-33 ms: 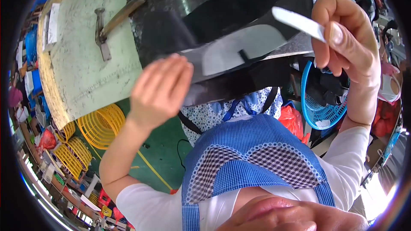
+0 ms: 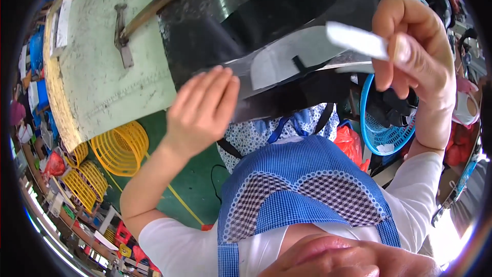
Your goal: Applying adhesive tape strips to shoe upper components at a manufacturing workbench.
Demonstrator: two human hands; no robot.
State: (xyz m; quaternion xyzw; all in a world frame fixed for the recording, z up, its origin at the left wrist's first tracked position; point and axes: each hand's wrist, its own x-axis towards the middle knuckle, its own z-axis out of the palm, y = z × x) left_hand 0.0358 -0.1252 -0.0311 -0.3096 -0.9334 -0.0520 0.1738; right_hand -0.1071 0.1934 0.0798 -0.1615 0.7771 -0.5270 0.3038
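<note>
A white, rounded strip (image 2: 353, 39) is pinched by the right grip (image 2: 417, 56). Black sheeting (image 2: 277, 16) is seen beside the flattened left grip (image 2: 201, 110).

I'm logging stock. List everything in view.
White strip: one, white, upper right
Grey panel: one, pale grey, upper centre
Black sheets: several, black, around the panel
Board: one, pale green, upper left
Hammer: one, brown handle, on the board
Yellow baskets: at least three, yellow, lower left
Blue basket: one, blue, right side
Red bag: one, red, beside the blue basket
Floor: one, green, lower left
Background clutter: uncounted, mixed colours, outer edges
Apron: one, blue checked, lower centre
Sleeves: two, white, lower edge
Left hand: one, bare, by the panel
Right hand: one, bare, pinching the strip
</note>
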